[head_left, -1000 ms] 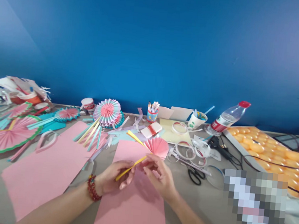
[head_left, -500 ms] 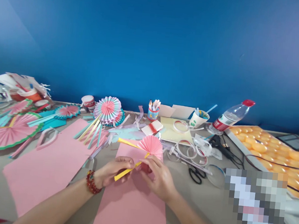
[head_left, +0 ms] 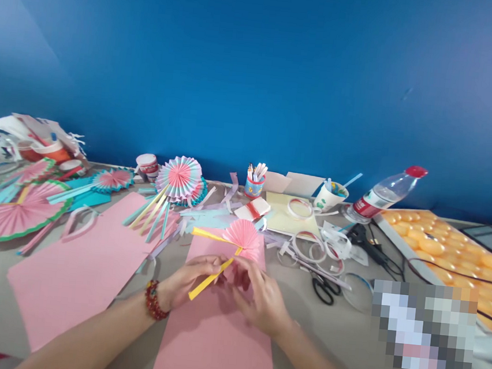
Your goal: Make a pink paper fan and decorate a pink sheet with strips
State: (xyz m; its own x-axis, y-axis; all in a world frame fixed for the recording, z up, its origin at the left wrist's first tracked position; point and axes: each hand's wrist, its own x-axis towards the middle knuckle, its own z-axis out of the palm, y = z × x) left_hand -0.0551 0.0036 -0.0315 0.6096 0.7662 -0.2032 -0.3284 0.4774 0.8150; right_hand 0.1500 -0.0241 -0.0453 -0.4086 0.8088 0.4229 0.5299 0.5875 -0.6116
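A small pink pleated paper fan (head_left: 242, 234) with two yellow paper strips on its edges is held up over a pink paper sheet (head_left: 216, 350). My left hand (head_left: 189, 277), with a red bead bracelet at its wrist, pinches the lower yellow strip (head_left: 202, 287) between thumb and fingers. My right hand (head_left: 263, 299) is curled around the fan's near side, its fingertips close to the strip. The upper yellow strip (head_left: 212, 237) sticks out to the left. Fingers partly hide the fan's lower folds.
At left lie another pink sheet (head_left: 76, 272) and a green-edged fan (head_left: 17, 212). A finished pleated rosette (head_left: 179, 178) stands behind. Scissors (head_left: 324, 288), tape rolls (head_left: 307, 245), a glue gun (head_left: 366, 245), a bottle (head_left: 386, 195) and an orange bubbled tray (head_left: 444, 244) sit at right.
The fan has shifted left and turned, so its upper strip now points more to the left. My hands have come closer together around it.
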